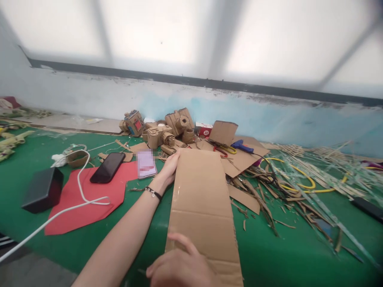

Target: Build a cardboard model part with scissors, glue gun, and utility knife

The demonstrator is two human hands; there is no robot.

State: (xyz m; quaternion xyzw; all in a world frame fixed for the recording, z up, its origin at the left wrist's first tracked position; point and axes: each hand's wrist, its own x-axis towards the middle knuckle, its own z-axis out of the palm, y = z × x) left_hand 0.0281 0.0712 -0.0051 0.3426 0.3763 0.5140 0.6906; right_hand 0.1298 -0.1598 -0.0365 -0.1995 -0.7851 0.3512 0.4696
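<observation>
A long brown cardboard sheet (pixel 200 191) lies lengthwise on the green table (pixel 263 247), running away from me. My left hand (pixel 169 169) reaches out and grips the sheet's far left corner, fingers closed over the edge; a black bracelet sits on the wrist. My right hand (pixel 179 267) is at the bottom of the view, fingers curled around the sheet's near end with the thumb pressed on top.
Left of the sheet are a red paper piece (pixel 86 199) with a black phone (pixel 107 167) on it, a white cable (pixel 80 187) and a black box (pixel 43 189). Cardboard models (pixel 161 133), a blue glue gun (pixel 242 146), scissors (pixel 223 150) and cardboard scraps (pixel 260 187) lie behind and right.
</observation>
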